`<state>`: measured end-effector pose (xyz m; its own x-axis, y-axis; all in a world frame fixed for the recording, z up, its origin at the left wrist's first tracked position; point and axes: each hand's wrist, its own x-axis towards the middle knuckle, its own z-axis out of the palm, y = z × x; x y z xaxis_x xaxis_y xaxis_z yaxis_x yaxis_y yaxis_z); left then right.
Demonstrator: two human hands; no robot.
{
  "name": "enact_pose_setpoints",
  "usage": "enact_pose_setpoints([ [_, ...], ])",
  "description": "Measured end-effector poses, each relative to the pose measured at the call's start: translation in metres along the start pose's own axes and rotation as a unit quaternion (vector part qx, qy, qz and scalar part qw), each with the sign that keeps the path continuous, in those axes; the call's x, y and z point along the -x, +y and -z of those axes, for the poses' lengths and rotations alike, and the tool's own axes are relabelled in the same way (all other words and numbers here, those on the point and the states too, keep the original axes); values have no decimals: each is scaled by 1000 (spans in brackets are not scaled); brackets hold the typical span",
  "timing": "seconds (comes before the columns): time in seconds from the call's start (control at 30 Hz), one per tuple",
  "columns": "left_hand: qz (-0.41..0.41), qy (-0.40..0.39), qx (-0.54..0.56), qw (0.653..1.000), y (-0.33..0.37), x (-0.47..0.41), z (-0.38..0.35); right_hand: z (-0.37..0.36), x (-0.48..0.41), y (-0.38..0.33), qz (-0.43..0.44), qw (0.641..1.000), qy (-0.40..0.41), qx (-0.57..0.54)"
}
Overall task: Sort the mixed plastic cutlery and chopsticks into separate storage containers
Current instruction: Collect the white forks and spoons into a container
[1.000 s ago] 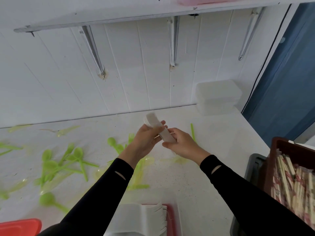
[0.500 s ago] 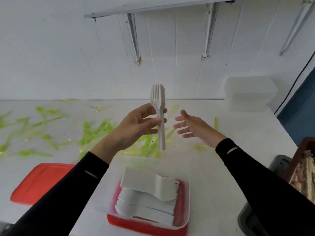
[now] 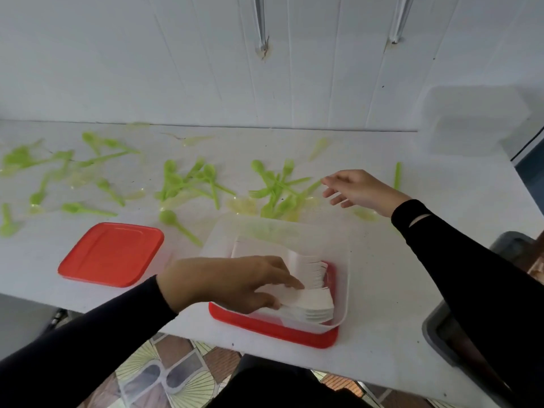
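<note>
Spoons [image 3: 188, 184] in green litter the table [image 3: 397, 290] near a red lid [image 3: 112, 254]; left grip [image 3: 229, 284] pinches white forks [image 3: 312, 301], right grip [image 3: 359, 189] wide

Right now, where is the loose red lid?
In the head view, the red lid lies flat on the white table at the left, beside the clear container of white forks, just nearer than the green cutlery.

The left hand [image 3: 229, 284] hid part of the white forks [image 3: 312, 301]. At the right edge of the worktop [image 3: 388, 304], a grey bin [image 3: 435, 334] ran out of view.
</note>
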<state>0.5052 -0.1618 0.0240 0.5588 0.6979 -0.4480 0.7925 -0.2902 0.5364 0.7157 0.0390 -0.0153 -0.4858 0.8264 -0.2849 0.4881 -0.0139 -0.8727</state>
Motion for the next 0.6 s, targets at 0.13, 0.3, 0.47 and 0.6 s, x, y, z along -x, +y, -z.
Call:
enact_pose_setpoints([
  [0.13,-2,-10,-47,999,-3,-8,0,1,-1,4,3,1000,4,20],
  [0.3,0,-20,-103,994,-7,-20,0,3,0,6,-3,999,11,31],
  [0.47,-17,50,-131,990,-16,-13,-5,0,2,5,-4,999,2,53],
  [0.6,3,68,-198,978,-25,-17,-4,-6,3,2,2,998,-13,58],
])
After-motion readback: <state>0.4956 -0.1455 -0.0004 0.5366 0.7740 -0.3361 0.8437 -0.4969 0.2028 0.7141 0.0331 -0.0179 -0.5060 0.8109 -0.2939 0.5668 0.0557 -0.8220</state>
